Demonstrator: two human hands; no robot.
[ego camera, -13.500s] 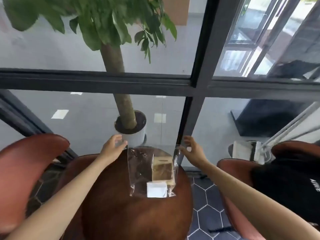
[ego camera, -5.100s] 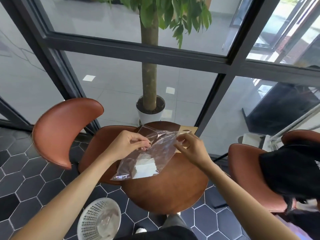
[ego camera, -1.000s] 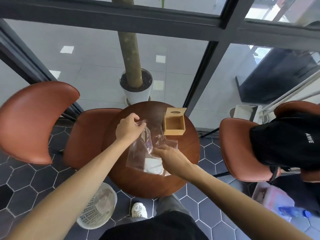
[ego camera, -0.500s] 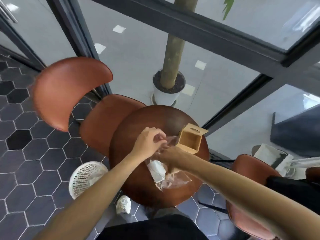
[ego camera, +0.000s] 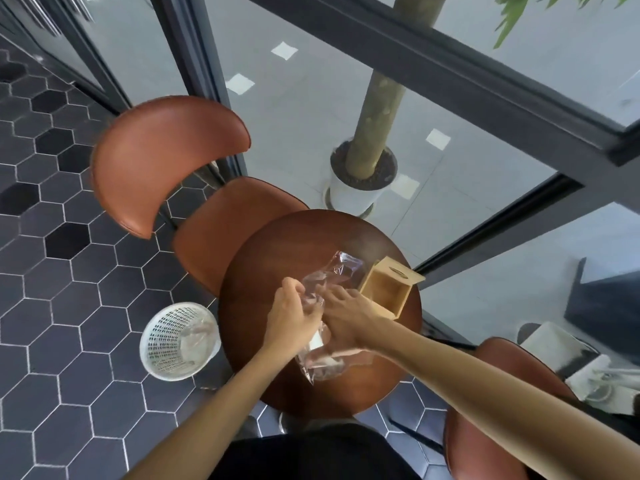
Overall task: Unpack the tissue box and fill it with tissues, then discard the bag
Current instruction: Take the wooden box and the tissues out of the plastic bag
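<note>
A clear plastic bag (ego camera: 337, 271) lies crumpled across the middle of the round wooden table (ego camera: 263, 271). My left hand (ego camera: 292, 317) pinches the bag's upper edge. My right hand (ego camera: 346, 320) is pushed into the bag, over the white tissue pack (ego camera: 316, 340), of which only a sliver shows between my hands. The open wooden tissue box (ego camera: 386, 293) stands on the table just right of my hands, its lid (ego camera: 401, 273) leaning at its far side.
A white mesh waste basket (ego camera: 178, 341) stands on the hexagon-tiled floor left of the table. A brown chair (ego camera: 166, 157) is behind the table on the left, another chair (ego camera: 485, 427) at the lower right. A potted tree (ego camera: 363, 178) stands behind the glass wall.
The view has shifted a little. My right hand has gone deeper into the bag over the tissue pack. My left hand still holds the bag's edge. The box has stayed in place.
</note>
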